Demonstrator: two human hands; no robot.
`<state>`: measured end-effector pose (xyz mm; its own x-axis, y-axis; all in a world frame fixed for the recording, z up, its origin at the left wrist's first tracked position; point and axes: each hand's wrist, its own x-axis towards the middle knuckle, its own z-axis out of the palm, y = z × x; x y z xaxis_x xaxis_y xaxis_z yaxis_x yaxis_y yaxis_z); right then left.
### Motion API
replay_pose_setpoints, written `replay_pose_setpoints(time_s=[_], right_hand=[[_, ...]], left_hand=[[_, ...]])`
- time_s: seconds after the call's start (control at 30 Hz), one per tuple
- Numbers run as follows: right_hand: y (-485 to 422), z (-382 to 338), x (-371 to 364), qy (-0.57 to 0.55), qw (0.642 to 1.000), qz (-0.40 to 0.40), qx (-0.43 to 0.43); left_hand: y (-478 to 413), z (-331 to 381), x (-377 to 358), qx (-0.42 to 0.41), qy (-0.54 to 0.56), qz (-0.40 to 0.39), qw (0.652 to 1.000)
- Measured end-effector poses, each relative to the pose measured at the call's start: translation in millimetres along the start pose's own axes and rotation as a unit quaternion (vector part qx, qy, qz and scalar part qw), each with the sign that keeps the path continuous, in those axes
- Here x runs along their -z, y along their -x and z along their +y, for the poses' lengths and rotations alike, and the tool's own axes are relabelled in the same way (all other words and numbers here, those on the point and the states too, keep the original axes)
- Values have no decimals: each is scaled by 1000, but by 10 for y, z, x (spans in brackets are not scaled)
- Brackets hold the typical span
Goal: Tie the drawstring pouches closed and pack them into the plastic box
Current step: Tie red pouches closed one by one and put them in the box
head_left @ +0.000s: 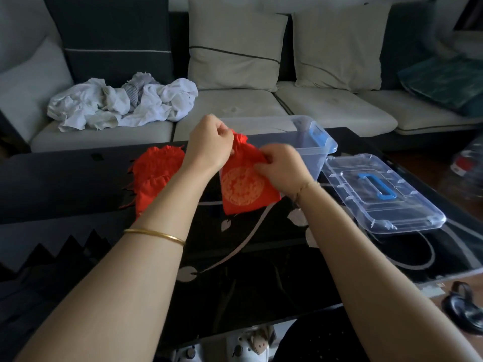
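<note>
A red drawstring pouch (241,190) with a gold round print hangs above the black table, gathered at its neck. My left hand (209,145) pinches the gathered top from the left. My right hand (281,167) grips the neck from the right. A pile of more red pouches (156,171) lies on the table to the left, partly behind my left forearm. The clear plastic box (305,145) with a blue latch stands open just behind my hands. The strings themselves are too small to make out.
The box's clear lid (381,194) with a blue handle lies flat on the table at the right. A sofa with cushions and a heap of white cloth (122,103) runs behind the black glass table (65,184). Dark footwear (465,307) lies on the floor, lower right.
</note>
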<state>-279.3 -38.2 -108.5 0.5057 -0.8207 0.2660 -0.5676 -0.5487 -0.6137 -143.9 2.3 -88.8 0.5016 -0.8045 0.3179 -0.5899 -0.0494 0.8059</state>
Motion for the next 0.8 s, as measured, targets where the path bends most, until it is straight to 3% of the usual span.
replay_pose_setpoints(time_s=[0.13, 0.23, 0.3, 0.4, 0.47, 0.6, 0.7, 0.8], right_hand=[[-689, 5, 127, -48, 997, 51, -31], [-1229, 36, 82, 0, 996, 64, -65], [-1457, 48, -55, 33, 995, 18, -90], [-1560, 43, -323, 146, 976, -122, -109], [-1565, 77, -406, 191, 963, -139, -127], [-1545, 71, -385, 208, 972, -97, -49], [-1507, 6, -376, 351, 931, -98, 12], [-1510, -105, -363, 367, 918, -152, 3]], left_hand=[[-260, 55, 152, -2, 27, 15, 1000], [-417, -132, 207, 10, -2, 25, 1000], [-474, -294, 198, 27, -17, 22, 999], [-537, -514, 169, 50, -27, 15, 998], [-558, -609, 150, 56, -30, 15, 998], [-589, -713, 119, 57, -35, 24, 997], [-584, -759, 113, 53, -49, 50, 996], [-556, -801, 129, 52, -56, 59, 995]])
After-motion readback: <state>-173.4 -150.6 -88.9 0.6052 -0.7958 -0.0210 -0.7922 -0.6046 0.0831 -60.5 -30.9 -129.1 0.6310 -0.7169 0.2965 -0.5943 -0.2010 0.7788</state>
